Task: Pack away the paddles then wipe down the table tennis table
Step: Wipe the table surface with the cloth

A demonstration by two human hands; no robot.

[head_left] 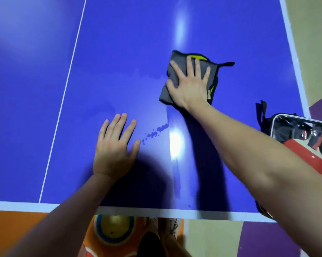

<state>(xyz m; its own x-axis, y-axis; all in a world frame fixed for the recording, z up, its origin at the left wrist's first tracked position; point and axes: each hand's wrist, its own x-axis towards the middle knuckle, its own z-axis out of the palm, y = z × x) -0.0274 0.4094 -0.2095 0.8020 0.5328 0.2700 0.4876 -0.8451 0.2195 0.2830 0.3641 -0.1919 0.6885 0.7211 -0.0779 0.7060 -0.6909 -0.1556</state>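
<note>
Damp blue table [130,52]; right hand [190,86] flat on grey cloth [167,93], left hand [115,147] empty.

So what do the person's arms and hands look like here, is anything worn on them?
Both arms are bare as far as the frame shows: no sleeves, gloves, watch or rings visible. The left hand and right hand are uncovered, with short, unpainted nails. The left forearm lies partly in shadow.
</note>
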